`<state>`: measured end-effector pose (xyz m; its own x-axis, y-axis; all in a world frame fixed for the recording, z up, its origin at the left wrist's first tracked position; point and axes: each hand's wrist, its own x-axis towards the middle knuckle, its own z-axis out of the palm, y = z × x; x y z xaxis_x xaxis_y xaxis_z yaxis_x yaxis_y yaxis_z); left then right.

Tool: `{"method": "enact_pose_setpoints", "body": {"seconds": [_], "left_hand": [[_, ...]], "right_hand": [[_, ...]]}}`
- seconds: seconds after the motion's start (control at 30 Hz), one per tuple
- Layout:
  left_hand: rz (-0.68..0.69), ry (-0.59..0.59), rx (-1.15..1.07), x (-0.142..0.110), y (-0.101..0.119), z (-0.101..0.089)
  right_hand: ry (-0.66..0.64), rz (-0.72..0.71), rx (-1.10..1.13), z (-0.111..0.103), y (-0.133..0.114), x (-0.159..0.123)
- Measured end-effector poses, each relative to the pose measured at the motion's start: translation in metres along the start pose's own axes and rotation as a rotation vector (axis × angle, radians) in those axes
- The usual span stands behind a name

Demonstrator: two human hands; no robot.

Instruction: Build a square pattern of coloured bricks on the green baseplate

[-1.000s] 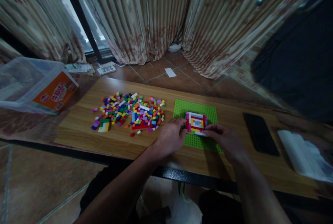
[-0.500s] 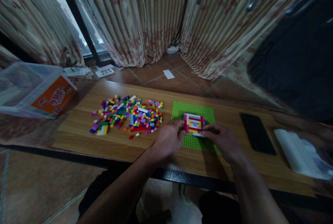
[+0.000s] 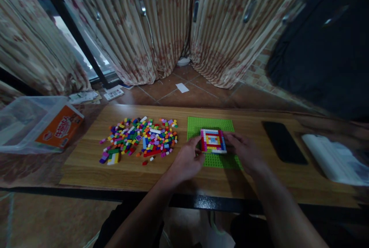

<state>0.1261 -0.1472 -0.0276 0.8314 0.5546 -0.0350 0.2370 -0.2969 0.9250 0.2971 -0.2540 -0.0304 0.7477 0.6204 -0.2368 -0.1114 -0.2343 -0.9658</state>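
A square building-brick model with concentric colored rings, from a light blue middle out through yellow, white and red, is over a green studded baseplate. It is hard to tell whether the model rests on the plate or is slightly raised. My left hand grips the model's left edge, thumb and fingers curled together there. Against the opposite edge, toward the far right corner, are the fingers of my right hand. Part of the baseplate is hidden beneath the model and my hands.
Loose mixed-color bricks lie in a spread on the wooden table, left of the baseplate. A clear plastic tub with an orange label stands at the far left. Rightward are a black phone and a white plastic-wrapped packet.
My right hand has shifted from the model's near right corner up along its right edge. My left hand stays at the left edge. The camera view has tilted up.
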Motion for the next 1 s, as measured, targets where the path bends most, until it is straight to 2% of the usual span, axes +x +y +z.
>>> {"method": "enact_pose_setpoints", "body": {"seconds": [0.17,0.37,0.5,0.57,0.63,0.7,0.77,1.0], "left_hand": [[-0.047,0.023,0.006,0.002,-0.006,-0.001],[-0.054,0.151,0.09,0.004,-0.013,-0.005],[-0.012,0.213,0.103,0.004,-0.011,-0.007],[-0.01,0.221,0.084,0.004,-0.009,-0.008],[-0.002,0.242,0.075,0.005,-0.008,-0.01],[0.011,0.283,0.066,0.005,-0.009,-0.013],[0.025,0.328,0.054,0.006,-0.01,-0.017],[0.052,0.366,0.044,0.007,-0.016,-0.026]], "right_hand": [[0.046,-0.055,-0.123,0.0,0.003,0.004],[0.216,-0.319,-0.538,-0.01,0.005,0.011],[0.278,-0.548,-0.749,0.005,-0.002,0.0],[0.238,-0.686,-0.874,0.02,-0.004,-0.013],[0.126,-0.771,-0.979,0.038,-0.001,-0.026],[0.03,-0.814,-1.052,0.052,0.006,-0.037],[-0.008,-0.808,-1.093,0.062,0.013,-0.043],[0.006,-0.806,-1.126,0.064,0.021,-0.041]]}}
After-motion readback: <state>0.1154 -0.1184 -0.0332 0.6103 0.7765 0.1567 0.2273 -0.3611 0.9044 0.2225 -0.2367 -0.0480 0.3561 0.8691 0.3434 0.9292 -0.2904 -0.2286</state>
